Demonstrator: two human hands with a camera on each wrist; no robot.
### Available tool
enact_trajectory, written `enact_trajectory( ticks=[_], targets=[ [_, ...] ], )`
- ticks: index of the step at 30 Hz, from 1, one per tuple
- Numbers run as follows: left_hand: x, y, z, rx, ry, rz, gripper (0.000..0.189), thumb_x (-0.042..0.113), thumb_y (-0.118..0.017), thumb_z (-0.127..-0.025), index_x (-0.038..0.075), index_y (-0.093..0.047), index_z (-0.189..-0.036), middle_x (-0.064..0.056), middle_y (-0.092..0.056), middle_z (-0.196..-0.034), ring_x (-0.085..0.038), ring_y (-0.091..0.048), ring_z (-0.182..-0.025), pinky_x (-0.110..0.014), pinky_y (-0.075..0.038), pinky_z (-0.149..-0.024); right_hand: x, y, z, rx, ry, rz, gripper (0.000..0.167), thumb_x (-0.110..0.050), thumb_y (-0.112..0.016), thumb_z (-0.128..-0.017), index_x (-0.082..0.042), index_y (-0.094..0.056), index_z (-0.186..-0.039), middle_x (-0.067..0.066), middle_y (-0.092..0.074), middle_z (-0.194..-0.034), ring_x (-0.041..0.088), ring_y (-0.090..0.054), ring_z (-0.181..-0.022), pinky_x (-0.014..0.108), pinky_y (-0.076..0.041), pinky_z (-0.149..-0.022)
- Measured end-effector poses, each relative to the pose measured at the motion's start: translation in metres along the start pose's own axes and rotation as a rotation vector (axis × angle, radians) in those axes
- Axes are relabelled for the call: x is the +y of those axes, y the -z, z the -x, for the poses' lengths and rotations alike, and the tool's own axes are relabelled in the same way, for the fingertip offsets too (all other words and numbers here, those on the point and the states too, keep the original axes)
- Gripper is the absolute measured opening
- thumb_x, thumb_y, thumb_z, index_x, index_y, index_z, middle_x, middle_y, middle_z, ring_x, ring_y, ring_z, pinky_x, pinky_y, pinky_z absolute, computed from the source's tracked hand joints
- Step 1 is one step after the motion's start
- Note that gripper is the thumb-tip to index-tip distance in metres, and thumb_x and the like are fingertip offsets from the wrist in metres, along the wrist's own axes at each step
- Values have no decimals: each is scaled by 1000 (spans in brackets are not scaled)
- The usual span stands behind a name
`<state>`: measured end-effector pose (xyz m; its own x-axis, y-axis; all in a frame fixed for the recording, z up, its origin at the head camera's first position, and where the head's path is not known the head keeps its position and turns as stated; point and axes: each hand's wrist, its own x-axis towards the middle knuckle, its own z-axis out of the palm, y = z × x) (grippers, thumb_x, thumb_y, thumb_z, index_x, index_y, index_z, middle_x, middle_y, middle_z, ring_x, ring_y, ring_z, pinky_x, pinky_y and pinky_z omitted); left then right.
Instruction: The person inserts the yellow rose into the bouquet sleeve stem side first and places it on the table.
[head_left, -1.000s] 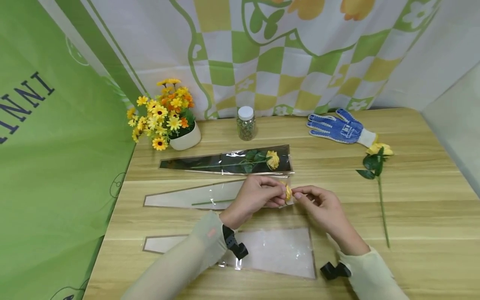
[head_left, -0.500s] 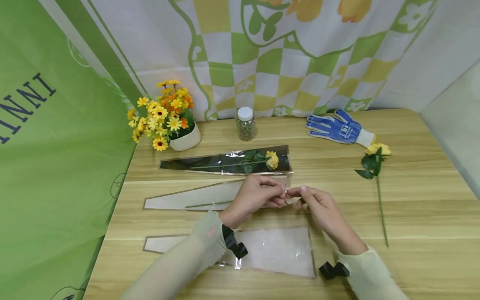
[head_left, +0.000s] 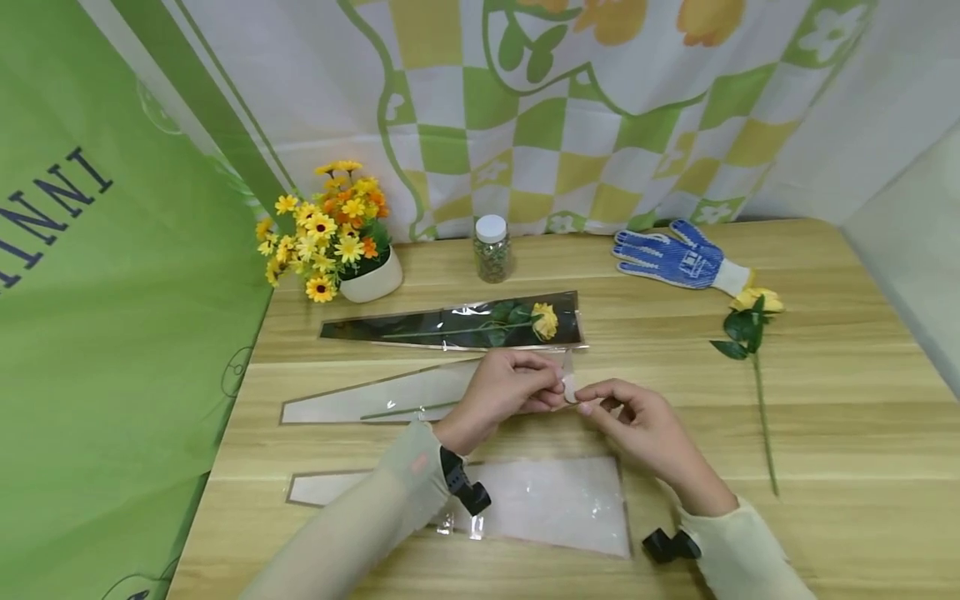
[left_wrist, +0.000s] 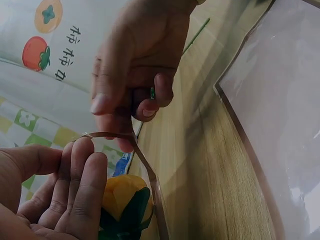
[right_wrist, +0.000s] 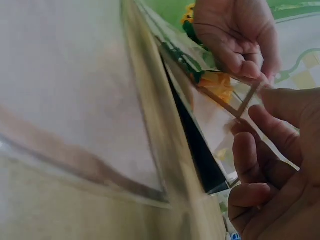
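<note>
My left hand (head_left: pixel 498 396) pinches the brown-edged mouth of a clear flower sleeve (head_left: pixel 337 402) lying in the middle of the table. At a corner of that mouth, my right hand (head_left: pixel 641 425) pinches the rim between thumb and index finger, other fingers curled. A green stem (head_left: pixel 408 412) shows through the sleeve. Its yellow rose (left_wrist: pixel 122 195) sits just inside the mouth in the left wrist view, while my left hand covers it in the head view. Behind lies a dark-backed sleeve (head_left: pixel 412 324) containing another yellow rose (head_left: pixel 544 321).
A third sleeve (head_left: pixel 555 500) lies flat in front, partly under my left forearm. A loose yellow rose (head_left: pixel 759 300) lies at the right, by a blue glove (head_left: pixel 675 257). Farther back stand a white-lidded jar (head_left: pixel 492 250) and a potted flower arrangement (head_left: pixel 371 279).
The rose head at the sleeve's mouth has gone out of sight in the head view. Its stem end has shifted left, the sleeve slightly too. My right fingers moved onto the mouth's corner.
</note>
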<state>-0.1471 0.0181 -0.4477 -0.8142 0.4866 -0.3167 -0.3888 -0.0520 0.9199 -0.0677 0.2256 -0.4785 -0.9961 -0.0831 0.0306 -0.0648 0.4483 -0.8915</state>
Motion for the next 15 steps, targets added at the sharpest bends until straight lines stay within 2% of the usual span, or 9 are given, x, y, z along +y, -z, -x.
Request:
enact_trajectory(
  ticks=[2, 5, 10, 13, 15],
  targets=[
    [0, 0, -1, 6, 13, 5, 19, 1, -71, -92, -13, -72, -106, -20, -74, -87, -22, -74, -73, -36, -63, -72, 1, -2, 0, 5, 40, 38, 11, -22, -76, -95, -22, -75, -106, -8, -70, -93, 16, -58, -72, 27, -51, -59],
    [-1, 0, -2, 3, 21, 12, 18, 0, -71, -92, -13, -72, -104, -21, -73, -86, -22, -74, -72, -36, -63, -72, 2, -4, -1, 14, 84, 71, 12, -18, -79, -91, -24, -75, -101, -13, -69, -92, 14, -61, -77, 27, -51, -62],
    [-3, 6, -6, 8, -24, -52, 19, 7, -71, -95, -9, -74, -104, -18, -74, -87, -21, -74, -73, -34, -64, -71, 4, -6, -2, 21, 63, 96, 13, -15, -81, -89, -25, -73, -93, -13, -68, -88, 13, -60, -75, 27, -50, -63],
    [-3, 13, -10, 26, -89, -166, 23, 13, -72, -96, -8, -74, -106, -15, -74, -88, -21, -73, -73, -33, -64, -70, 5, -6, -2, 7, 32, 102, 12, -14, -81, -89, -23, -73, -93, -10, -68, -87, 14, -60, -74, 27, -51, -62],
    [-1, 18, -14, 40, -143, -304, 22, 17, -73, -96, -4, -75, -106, -11, -74, -85, -20, -71, -71, -31, -63, -67, 6, -6, -2, -4, 14, 103, 10, -15, -80, -90, -22, -73, -94, -9, -67, -86, 16, -60, -74, 27, -51, -62]
  ],
)
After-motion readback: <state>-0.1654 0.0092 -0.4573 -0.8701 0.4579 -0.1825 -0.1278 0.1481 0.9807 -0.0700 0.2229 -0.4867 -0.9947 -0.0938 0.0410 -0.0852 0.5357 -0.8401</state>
